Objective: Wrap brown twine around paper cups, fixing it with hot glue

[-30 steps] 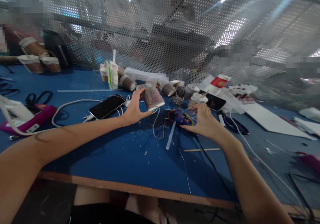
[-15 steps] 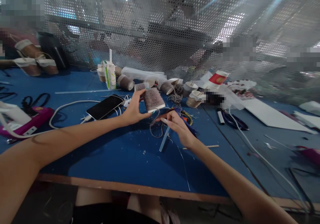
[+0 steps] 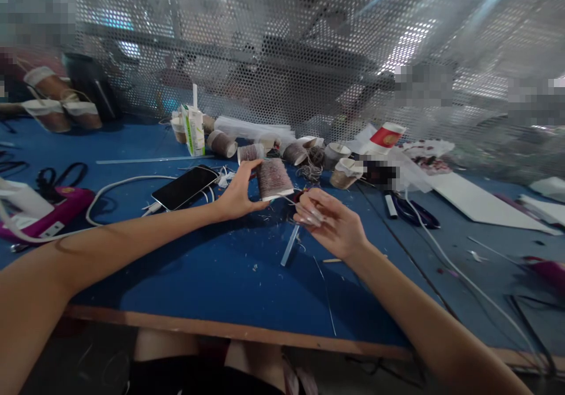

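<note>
Just above the blue table, my left hand (image 3: 238, 198) grips a paper cup wrapped in brown yarn (image 3: 274, 178), thumb at its near rim and fingers at the other end. A strand of yarn (image 3: 288, 199) runs from the cup's rim to my right hand (image 3: 331, 221), whose fingers are curled together on it. Below my right hand lies a translucent glue stick (image 3: 289, 246). Part of a dark bundle behind the right fingers is hidden.
A phone (image 3: 185, 188) with a white cable lies to the left, near a purple power strip (image 3: 66, 209). Behind are a drink carton (image 3: 193, 130), several yarn-wrapped cups (image 3: 221, 143) and a tangle of yarn (image 3: 311, 168). A white board (image 3: 481, 203) lies at the right.
My right hand has closed on the yarn and moved slightly right, drawing the loose loop into a short, straighter strand. The cup has shifted slightly in my left hand's grip.
</note>
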`<state>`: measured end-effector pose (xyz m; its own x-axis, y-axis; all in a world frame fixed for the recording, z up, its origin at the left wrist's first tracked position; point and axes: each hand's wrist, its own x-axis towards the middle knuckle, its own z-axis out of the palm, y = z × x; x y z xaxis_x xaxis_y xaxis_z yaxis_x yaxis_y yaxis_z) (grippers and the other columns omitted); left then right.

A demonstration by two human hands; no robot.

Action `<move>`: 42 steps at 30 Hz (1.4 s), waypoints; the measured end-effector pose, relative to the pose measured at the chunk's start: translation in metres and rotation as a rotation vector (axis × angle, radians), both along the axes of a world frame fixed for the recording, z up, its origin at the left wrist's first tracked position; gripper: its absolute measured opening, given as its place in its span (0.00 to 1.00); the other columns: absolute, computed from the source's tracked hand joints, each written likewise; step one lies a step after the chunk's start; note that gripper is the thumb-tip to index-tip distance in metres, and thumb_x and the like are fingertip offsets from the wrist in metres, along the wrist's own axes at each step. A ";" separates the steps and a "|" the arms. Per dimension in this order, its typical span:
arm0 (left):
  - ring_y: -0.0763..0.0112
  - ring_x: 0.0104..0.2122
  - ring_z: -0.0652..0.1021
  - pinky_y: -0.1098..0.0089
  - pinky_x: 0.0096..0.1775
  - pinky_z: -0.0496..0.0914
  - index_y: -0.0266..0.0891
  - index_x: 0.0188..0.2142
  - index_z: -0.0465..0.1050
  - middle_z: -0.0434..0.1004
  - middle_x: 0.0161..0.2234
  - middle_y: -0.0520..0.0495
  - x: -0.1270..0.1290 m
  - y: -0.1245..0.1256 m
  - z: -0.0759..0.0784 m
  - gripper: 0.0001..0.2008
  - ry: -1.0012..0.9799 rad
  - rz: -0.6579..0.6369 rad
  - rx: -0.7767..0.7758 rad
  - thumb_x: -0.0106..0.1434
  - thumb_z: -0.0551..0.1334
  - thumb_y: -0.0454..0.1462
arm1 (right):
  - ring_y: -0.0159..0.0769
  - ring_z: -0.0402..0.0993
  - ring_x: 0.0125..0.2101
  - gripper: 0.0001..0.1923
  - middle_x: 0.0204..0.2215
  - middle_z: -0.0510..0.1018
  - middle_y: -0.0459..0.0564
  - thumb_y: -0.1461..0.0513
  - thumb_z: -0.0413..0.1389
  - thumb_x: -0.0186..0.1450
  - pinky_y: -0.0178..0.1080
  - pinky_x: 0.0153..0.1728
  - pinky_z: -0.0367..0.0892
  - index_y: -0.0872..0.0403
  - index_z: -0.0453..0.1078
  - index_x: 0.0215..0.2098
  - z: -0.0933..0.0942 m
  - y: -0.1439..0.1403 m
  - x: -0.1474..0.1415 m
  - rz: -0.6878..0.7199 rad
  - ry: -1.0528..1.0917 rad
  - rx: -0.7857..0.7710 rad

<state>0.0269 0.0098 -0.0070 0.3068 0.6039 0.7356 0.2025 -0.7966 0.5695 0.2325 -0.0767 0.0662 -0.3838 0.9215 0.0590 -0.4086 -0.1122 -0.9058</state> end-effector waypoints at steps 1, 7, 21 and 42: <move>0.51 0.57 0.69 0.49 0.58 0.70 0.41 0.61 0.54 0.62 0.56 0.36 0.000 0.000 0.000 0.41 0.006 -0.008 -0.004 0.52 0.71 0.41 | 0.26 0.54 0.19 0.20 0.16 0.59 0.39 0.62 0.67 0.53 0.31 0.24 0.62 0.53 0.58 0.18 0.002 0.000 0.002 -0.022 0.018 -0.011; 0.51 0.57 0.69 0.49 0.57 0.71 0.43 0.61 0.54 0.62 0.56 0.39 0.000 0.000 0.000 0.41 0.032 -0.032 0.000 0.51 0.71 0.40 | 0.21 0.44 0.16 0.20 0.18 0.51 0.36 0.66 0.66 0.55 0.25 0.20 0.59 0.54 0.56 0.20 0.007 0.003 0.009 -0.055 0.095 -0.124; 0.52 0.59 0.68 0.51 0.58 0.71 0.42 0.61 0.53 0.61 0.56 0.38 -0.002 -0.002 0.003 0.40 0.061 -0.089 0.013 0.52 0.69 0.40 | 0.22 0.46 0.17 0.27 0.19 0.49 0.37 0.65 0.66 0.54 0.29 0.21 0.62 0.53 0.47 0.19 -0.007 0.022 0.019 -0.290 -0.060 0.069; 0.53 0.57 0.70 0.52 0.56 0.71 0.43 0.61 0.53 0.62 0.57 0.37 -0.004 -0.003 0.004 0.40 -0.009 -0.150 -0.043 0.53 0.70 0.41 | 0.38 0.68 0.36 0.17 0.31 0.72 0.46 0.57 0.65 0.54 0.43 0.39 0.66 0.49 0.59 0.26 -0.023 0.027 0.024 -0.878 -0.725 0.524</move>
